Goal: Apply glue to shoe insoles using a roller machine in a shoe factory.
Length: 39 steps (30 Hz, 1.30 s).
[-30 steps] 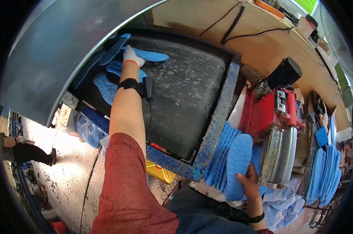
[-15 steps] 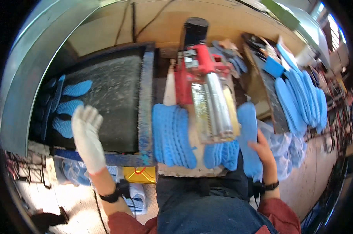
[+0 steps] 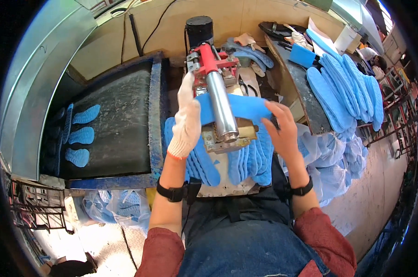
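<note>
A blue insole (image 3: 248, 107) lies crosswise beneath the shiny metal roller (image 3: 222, 106) of a small red machine (image 3: 208, 57). My right hand (image 3: 283, 131) is bare, with its thumb and fingers closed around the insole's right end. At the other end, my left hand (image 3: 185, 120) in a white knitted glove stands edge-on beside the roller, fingers stretched upward. The insole's left tip meets the glove's palm side. Just in front of the roller, rows of blue insoles (image 3: 248, 164) stand on edge on a worn board (image 3: 211, 190), partly hidden by my left hand and the machine.
To the left, a dark conveyor belt (image 3: 121, 134) in a blue frame carries several insoles (image 3: 82, 136) under a metal hood (image 3: 47, 87). A side table (image 3: 287, 69) at right holds a pile of insoles (image 3: 345, 92). Bagged insoles (image 3: 331, 161) sit below it.
My left hand has swung right from over the conveyor belt to the machine. My right hand has carried the insole from the board's right side up and left, under the roller.
</note>
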### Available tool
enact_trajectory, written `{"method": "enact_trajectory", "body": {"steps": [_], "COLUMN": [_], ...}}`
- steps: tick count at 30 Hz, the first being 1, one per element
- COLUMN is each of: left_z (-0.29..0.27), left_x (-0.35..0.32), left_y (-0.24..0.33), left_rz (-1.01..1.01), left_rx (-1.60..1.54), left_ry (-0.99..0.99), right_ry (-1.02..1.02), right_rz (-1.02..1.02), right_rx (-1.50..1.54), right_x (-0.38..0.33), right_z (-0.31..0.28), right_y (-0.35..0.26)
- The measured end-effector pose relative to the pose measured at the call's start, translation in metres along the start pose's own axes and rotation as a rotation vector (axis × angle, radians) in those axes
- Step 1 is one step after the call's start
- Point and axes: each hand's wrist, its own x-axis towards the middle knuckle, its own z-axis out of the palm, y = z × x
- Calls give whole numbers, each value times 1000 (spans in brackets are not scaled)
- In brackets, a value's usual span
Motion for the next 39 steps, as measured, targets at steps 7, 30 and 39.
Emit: {"method": "enact_trajectory", "body": {"steps": [7, 30, 39], "left_z": [-25, -455, -407], "left_x": [-66, 12, -43], "left_y": [-54, -8, 21], "left_rz": [-197, -518, -179], "left_rx": [-197, 656, 400], "left_ry": [196, 809, 563], "right_ry": [-251, -410, -591], "right_rz": [491, 137, -273], "right_rx": [94, -440, -624], "right_x": [-83, -117, -143], "right_z": [63, 126, 113], "right_y": [-12, 11, 56]}}
